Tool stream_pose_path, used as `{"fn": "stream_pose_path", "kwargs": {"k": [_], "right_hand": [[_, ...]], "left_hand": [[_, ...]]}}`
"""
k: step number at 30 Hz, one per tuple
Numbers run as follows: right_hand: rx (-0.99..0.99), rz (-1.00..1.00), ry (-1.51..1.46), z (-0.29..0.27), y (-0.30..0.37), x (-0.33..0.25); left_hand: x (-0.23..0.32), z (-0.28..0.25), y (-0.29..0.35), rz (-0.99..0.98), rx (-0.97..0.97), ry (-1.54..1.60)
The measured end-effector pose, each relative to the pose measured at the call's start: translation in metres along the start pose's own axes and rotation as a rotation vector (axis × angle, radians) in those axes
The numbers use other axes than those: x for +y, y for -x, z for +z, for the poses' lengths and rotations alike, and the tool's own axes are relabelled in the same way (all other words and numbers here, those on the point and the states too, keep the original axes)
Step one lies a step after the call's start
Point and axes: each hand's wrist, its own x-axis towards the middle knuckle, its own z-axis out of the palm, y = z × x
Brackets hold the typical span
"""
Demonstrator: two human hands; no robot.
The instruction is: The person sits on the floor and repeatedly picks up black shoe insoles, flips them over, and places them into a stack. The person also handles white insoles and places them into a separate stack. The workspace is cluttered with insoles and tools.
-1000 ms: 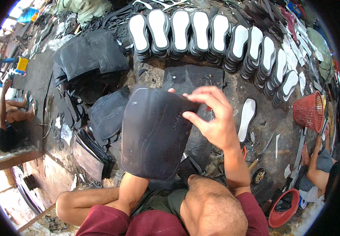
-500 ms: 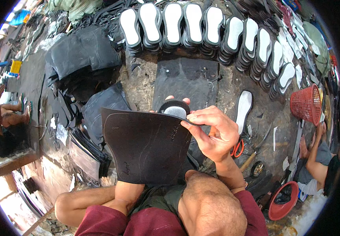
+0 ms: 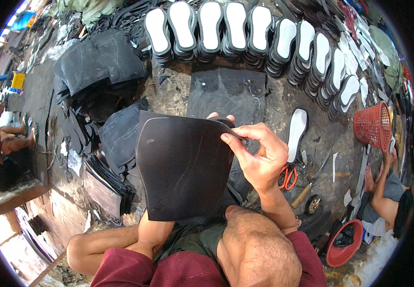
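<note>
A black foam sheet (image 3: 183, 167), with thin outlines drawn on it, is tilted up over my lap. My right hand (image 3: 263, 155) pinches its upper right corner between thumb and fingers. Beneath the sheet, my left hand (image 3: 213, 115) supports it. Only fingertips show past the far edge, and the palm is hidden. A dark curved edge (image 3: 227, 123) shows by those fingertips, mostly covered by the sheet. To the right of my right hand lies a single white-topped insole (image 3: 297, 131), with orange-handled scissors (image 3: 288, 178) just below it.
Stacks of white-topped insoles (image 3: 236, 28) curve across the far side. A black mat (image 3: 228, 93) lies before them. Black sheets (image 3: 99, 62) are piled at left. A red basket (image 3: 372, 126) and red basin (image 3: 345, 244) stand at right. Other people sit at both sides.
The sheet has turned more face-on, and its far edge has risen. It now covers the pale-topped piece that showed behind it. My right hand has shifted slightly up and left.
</note>
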Motion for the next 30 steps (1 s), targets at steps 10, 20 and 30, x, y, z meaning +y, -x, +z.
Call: {"fn": "stream_pose_path", "kwargs": {"k": [10,20,30], "right_hand": [[-0.165,0.680,-0.619,-0.006,0.011,0.019],[-0.528,0.817,-0.678,-0.007,-0.020,0.025],[-0.661,0.813,-0.664,0.021,-0.051,0.060]], "left_hand": [[0.078,-0.015,-0.002,0.382,0.752,-0.799],[0.106,0.078,-0.023,-0.361,0.172,-1.584],[0.118,0.050,-0.029,-0.438,0.239,-1.435]]}}
